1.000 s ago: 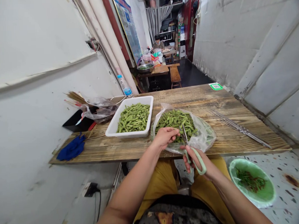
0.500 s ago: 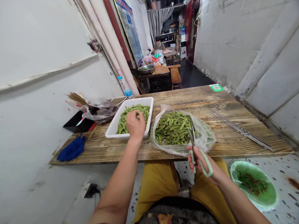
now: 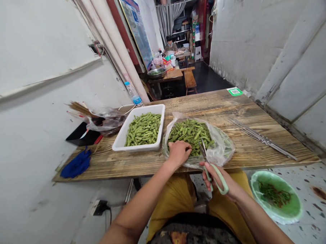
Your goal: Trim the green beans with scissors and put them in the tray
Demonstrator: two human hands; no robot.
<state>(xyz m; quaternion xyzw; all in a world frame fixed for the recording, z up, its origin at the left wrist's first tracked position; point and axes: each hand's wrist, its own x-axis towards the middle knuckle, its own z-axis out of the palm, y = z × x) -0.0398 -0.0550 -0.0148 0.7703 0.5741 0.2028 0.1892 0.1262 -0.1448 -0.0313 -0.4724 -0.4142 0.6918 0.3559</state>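
Note:
My left hand (image 3: 179, 152) rests knuckles-up on the green pods in a clear plastic bag (image 3: 220, 148), its fingers curled down into the heap. Whether a pod is in them is hidden. My right hand (image 3: 218, 177) grips pale green scissors (image 3: 212, 168) at the table's near edge, their blades (image 3: 202, 151) pointing up over the bag. A white tray (image 3: 120, 142) of green pods stands just left of the bag on the wooden table (image 3: 249, 114).
A blue cloth (image 3: 75, 166), a black box (image 3: 81, 134) and a bag of sticks (image 3: 103, 119) lie at the table's left. Metal skewers (image 3: 263, 139) lie at the right. A green-lined bucket (image 3: 276, 198) of trimmings stands on the floor. A person sits far back.
My left hand came back from the white tray to the bag of pods. The scissors in my right hand moved slightly up and left toward the bag.

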